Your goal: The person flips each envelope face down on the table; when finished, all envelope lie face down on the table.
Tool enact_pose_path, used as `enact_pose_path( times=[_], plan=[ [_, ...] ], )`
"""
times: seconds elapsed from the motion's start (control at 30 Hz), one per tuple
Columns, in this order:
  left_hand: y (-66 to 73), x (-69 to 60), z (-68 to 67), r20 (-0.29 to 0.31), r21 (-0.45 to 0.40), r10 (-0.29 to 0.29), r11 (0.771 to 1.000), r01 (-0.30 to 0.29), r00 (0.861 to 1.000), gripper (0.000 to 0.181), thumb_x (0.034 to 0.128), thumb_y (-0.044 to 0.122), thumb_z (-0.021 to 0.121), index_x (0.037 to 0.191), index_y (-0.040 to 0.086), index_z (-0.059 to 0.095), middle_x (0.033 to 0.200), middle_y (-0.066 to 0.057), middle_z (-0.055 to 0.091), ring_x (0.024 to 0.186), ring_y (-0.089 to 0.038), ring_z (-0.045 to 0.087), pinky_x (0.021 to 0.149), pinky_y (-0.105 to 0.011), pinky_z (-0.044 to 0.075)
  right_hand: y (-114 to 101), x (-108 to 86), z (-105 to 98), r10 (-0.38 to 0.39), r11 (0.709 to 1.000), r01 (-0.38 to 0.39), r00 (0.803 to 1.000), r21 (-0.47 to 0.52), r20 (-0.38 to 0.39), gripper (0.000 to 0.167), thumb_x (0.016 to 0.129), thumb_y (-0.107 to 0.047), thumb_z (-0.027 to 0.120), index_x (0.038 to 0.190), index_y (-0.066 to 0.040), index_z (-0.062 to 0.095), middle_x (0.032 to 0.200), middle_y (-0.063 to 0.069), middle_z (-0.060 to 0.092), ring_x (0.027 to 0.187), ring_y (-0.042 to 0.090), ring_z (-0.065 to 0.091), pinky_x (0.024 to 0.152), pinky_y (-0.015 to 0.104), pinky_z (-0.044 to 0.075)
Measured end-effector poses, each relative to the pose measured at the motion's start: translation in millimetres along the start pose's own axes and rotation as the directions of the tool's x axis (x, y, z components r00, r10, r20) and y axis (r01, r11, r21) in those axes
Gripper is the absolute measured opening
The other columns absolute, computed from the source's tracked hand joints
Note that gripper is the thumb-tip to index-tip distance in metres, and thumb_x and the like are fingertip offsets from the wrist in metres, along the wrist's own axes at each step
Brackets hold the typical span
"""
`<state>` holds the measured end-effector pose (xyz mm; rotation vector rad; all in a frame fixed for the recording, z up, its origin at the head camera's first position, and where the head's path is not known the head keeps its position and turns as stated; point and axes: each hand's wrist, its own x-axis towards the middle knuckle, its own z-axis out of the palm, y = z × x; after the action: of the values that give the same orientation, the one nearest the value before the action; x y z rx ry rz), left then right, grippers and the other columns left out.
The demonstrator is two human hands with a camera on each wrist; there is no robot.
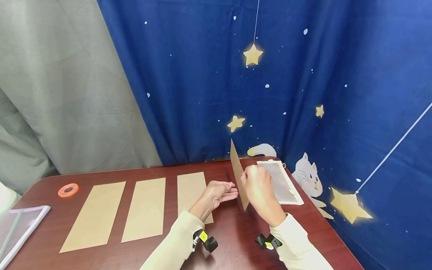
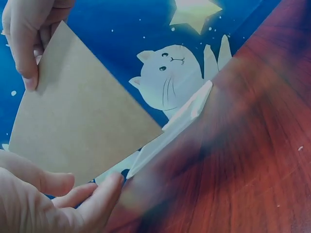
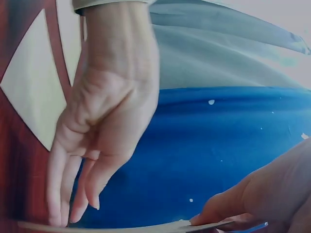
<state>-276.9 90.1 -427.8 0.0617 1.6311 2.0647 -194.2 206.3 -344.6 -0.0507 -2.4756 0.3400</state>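
A brown cardboard sheet (image 1: pixel 237 168) stands upright over the right part of the table, seen almost edge-on in the head view. My right hand (image 1: pixel 259 184) pinches it along one edge; in the left wrist view the thumb lies flat on the sheet's face. My left hand (image 1: pixel 217 193) is beside the sheet's other face, fingers extended towards it. In the right wrist view the left fingertips (image 3: pixel 57 216) reach the sheet's edge; whether they touch is hard to tell. Three similar cardboard sheets (image 1: pixel 92 215), (image 1: pixel 146 208), (image 1: pixel 191 187) lie in a row to the left.
A white-edged mesh pouch (image 1: pixel 281 183) lies at the table's right back, behind my right hand. An orange ring-shaped roll (image 1: pixel 68 190) sits at the back left. Another white-edged clear pouch (image 1: pixel 20 228) is at the left edge. Curtains (image 1: pixel 202 75) hang behind the table.
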Motion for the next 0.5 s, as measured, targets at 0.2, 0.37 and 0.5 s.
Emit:
enact_pose_path(
  times=[0.2,0.37,0.5],
  plan=[
    [-4.1,1.2,-2.8,0.014,-0.024,0.012,1.0,-0.011,1.0,0.028,0.0986,-0.009,0.051,0.123,-0.018,0.061,0.087,-0.015,0.071,0.08,-0.019,0.071,0.091,-0.045,0.06,0.6,2.6,-4.8,0.039,0.998,-0.042,0.998,0.053,0.045,0.01,0.086,-0.006,0.075,0.076,-0.004,0.075,0.072,0.012,0.073,0.068,0.035,0.068,0.06,0.047,0.057],
    [-3.6,-1.3,-9.5,-0.042,-0.074,0.068,0.995,-0.071,0.997,0.029,0.0947,-0.01,0.058,0.122,-0.017,0.062,0.082,-0.008,0.071,0.076,-0.015,0.07,0.087,-0.042,0.062,10.9,6.4,-8.9,0.038,0.996,-0.04,0.999,0.083,0.027,0.009,0.087,-0.003,0.073,0.078,-0.002,0.075,0.073,0.012,0.07,0.072,0.033,0.066,0.063,0.046,0.055],
    [5.1,-3.5,-16.3,-0.09,-0.114,0.129,0.984,-0.138,0.988,0.031,0.0921,-0.009,0.063,0.122,-0.016,0.064,0.085,-0.007,0.072,0.076,-0.014,0.071,0.084,-0.037,0.064,26.4,10.3,-10.9,0.034,0.988,-0.037,0.999,0.147,0.019,0.004,0.085,0.002,0.072,0.083,0.0,0.075,0.075,0.013,0.067,0.077,0.03,0.062,0.065,0.041,0.051]
  ],
)
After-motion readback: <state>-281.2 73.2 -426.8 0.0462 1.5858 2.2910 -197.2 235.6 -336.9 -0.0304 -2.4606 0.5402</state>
